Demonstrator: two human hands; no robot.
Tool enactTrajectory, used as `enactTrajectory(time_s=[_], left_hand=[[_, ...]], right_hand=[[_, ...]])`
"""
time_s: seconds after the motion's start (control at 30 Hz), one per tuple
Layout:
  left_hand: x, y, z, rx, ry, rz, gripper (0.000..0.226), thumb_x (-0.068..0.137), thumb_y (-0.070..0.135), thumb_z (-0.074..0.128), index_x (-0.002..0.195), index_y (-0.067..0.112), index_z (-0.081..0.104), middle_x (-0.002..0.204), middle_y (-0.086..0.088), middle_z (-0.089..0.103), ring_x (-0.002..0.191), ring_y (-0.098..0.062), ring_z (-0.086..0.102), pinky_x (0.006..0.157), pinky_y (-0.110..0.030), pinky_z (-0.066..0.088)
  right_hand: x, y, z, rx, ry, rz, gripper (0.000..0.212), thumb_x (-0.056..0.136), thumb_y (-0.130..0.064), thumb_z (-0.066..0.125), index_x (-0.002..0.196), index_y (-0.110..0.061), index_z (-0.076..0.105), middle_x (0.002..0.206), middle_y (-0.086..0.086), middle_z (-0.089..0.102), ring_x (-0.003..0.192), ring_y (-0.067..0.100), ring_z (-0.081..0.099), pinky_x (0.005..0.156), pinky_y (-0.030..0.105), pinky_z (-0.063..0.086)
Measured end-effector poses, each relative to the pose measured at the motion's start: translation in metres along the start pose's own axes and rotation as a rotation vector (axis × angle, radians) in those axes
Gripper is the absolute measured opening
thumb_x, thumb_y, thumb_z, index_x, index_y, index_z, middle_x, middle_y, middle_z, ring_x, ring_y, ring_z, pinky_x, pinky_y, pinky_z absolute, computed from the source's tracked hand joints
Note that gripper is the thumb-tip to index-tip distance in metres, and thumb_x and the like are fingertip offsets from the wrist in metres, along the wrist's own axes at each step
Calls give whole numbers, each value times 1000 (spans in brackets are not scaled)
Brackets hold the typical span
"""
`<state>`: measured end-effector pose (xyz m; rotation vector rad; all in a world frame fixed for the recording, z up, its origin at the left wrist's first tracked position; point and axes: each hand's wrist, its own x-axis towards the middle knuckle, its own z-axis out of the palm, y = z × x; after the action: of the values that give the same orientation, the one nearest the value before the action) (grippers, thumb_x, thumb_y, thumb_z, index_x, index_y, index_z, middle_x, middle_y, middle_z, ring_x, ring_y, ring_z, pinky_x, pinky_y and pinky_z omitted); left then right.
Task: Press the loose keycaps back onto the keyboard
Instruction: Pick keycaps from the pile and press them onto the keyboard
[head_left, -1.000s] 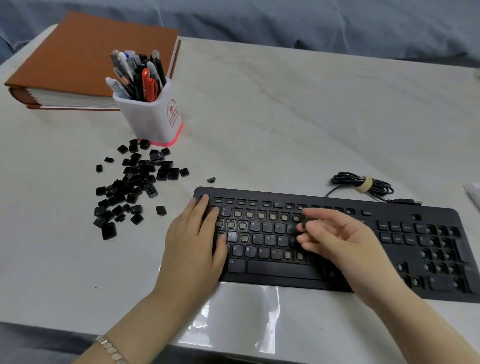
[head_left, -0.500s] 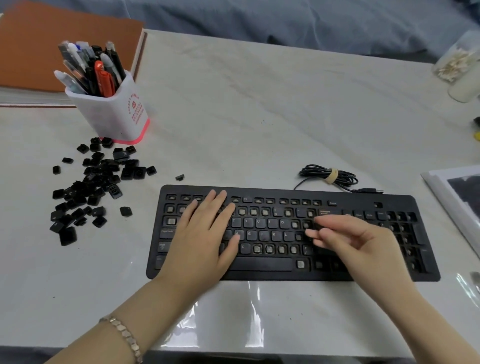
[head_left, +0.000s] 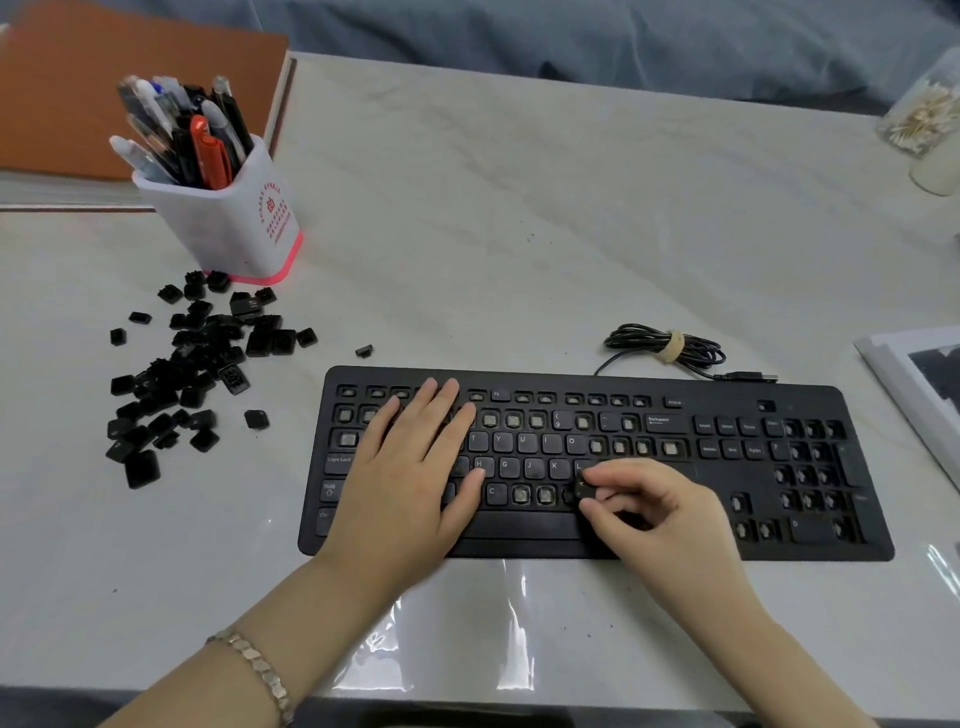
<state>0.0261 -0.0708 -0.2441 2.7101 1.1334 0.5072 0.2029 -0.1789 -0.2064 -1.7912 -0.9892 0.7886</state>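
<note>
My left hand (head_left: 415, 467) lies flat on the left half of the keyboard (head_left: 779, 543), fingers straight, gripping nothing. My right hand (head_left: 660, 512) is curled, thumb and fingertips pinching one black keycap (head_left: 586, 488) at the bottom letter row, just right of two bare switches; it seems to touch the board, though my fingers hide whether it is seated. The keyboard sits along the worktop's (head_left: 519, 234) front edge. The loose keycaps (head_left: 197, 364) lie scattered toward the left edge, in front of the pen holder (head_left: 234, 223).
</note>
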Motion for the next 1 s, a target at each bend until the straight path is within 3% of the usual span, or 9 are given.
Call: enactTrajectory(time_s=[0.2,0.37,0.7,1.0], left_hand=[[-1,0,1,8,11,4,50,88,35,40,127,7,55,138,-10,48,132,-21,36,109,-41,24],[0,0,1,14,11,5,50,89,36,40,127,8,55,138,-10,48,132,-21,37,109,-41,24],[0,-1,1,1,19,10,48,89,32,39,127,7,55,137,-10,49,131,-22,38,108,-42,25],[-1,-2,2,-3,34,22,45,90,26,37,127,6,54,136,-11,50,131,-20,35,108,-41,25]], right_hand=[[3,3,-1,-211,-21,-136,38,67,8,73,84,-25,69,78,-6,63,69,7,62,68,7,48],[7,4,-5,-365,-81,-190,30,67,6,75,87,-17,73,81,-11,62,75,2,59,70,2,42],[13,-2,-4,-400,-160,-81,22,72,-5,73,85,-23,74,80,-15,51,73,-13,49,67,0,32],[12,4,-5,-391,-129,-192,17,75,0,70,79,-15,75,79,-16,58,73,-12,52,66,-1,34]])
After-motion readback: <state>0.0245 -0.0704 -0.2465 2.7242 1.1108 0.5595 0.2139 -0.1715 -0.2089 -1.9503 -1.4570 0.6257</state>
